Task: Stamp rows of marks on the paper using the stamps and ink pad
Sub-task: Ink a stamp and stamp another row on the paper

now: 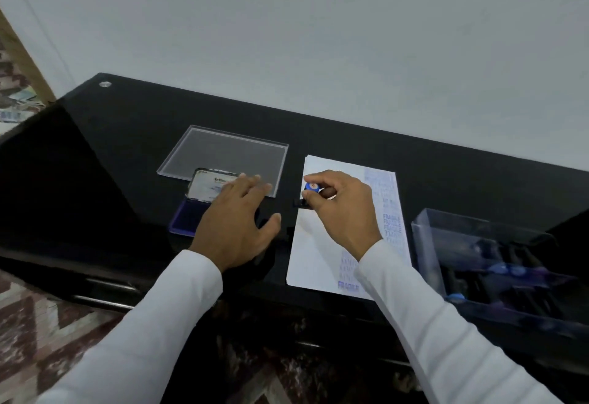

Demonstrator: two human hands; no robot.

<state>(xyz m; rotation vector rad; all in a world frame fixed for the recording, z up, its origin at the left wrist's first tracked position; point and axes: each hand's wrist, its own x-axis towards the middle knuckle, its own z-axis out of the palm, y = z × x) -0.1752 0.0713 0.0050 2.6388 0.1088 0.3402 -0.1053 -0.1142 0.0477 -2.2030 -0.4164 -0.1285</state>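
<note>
Stamp (311,187) sits pinched in our right hand (342,209) at the paper's (314,244) 10 o'clock corner; we judge it light and rigid, best held by the knob. Left hand (237,222) lies flat, fingers straight, over the open ink pad (188,217) at the paper's 9 o'clock. Paper is thin and may slide. Blue marks read "FRAGILE"; pad lid says "Artline".

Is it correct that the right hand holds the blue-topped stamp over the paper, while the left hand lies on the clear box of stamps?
Not quite. In the head view the left hand rests over the ink pad, not the clear box, which stands to the right of the paper. The right hand does hold the blue-topped stamp over the paper.
</note>
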